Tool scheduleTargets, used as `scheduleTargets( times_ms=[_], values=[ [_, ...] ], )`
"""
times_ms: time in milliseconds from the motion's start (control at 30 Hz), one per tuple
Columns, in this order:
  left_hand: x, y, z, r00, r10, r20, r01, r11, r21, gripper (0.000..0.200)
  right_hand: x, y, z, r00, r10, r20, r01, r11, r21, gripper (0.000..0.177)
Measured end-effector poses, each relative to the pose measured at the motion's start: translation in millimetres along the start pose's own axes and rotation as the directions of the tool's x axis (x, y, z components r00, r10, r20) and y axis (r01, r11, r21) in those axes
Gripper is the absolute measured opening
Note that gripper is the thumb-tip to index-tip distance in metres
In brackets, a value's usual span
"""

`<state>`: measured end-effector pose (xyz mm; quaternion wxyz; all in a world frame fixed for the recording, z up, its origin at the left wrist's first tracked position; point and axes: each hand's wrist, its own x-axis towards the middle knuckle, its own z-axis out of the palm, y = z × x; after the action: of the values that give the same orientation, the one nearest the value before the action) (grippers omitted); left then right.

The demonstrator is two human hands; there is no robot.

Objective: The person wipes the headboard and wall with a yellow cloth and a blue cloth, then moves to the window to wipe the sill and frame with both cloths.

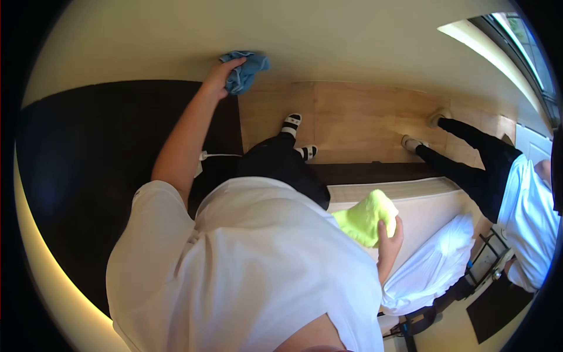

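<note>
My left hand point(221, 77) reaches out with its fingers closed on a crumpled blue cloth point(245, 71). The cloth lies against the pale wall point(328, 41), above the top of a black surface point(117, 135). Lower down, beside my body, my right hand point(389, 242) grips a bright yellow-green cloth point(366, 218). That cloth bunches up above my fingers and hangs apart from the wall. Part of its lower edge is hidden behind my white shirt.
A co-worker in black trousers point(469, 161) stands at the right on the wooden floor point(352, 120). White crumpled fabric point(434, 264) lies to my right, near a light wooden surface point(410, 205). A white cable point(223, 155) runs by my legs. A window point(522, 41) is at upper right.
</note>
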<state>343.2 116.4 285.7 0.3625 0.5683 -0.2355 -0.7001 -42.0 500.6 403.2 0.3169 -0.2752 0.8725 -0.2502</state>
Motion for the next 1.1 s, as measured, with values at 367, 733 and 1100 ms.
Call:
scheduleTargets(
  times_ms=[367,733,1100],
  values=[
    [-106,66,-18,0.786,0.116,0.607,-0.361,0.884,0.298,0.059,68,-112,2,0.893,-0.439,-0.095,0.419,0.89,-0.178,0.046],
    [-135,48,232,0.424,-0.014,0.906,-0.204,0.973,0.111,0.088,122,-222,-2,0.512,-0.858,0.05,0.849,0.514,0.125,0.042],
    [-169,19,431,0.518,0.169,0.839,-0.206,0.976,-0.069,0.106,113,-230,-262,-0.266,-0.918,-0.295,0.927,-0.16,-0.339,0.025]
  ],
)
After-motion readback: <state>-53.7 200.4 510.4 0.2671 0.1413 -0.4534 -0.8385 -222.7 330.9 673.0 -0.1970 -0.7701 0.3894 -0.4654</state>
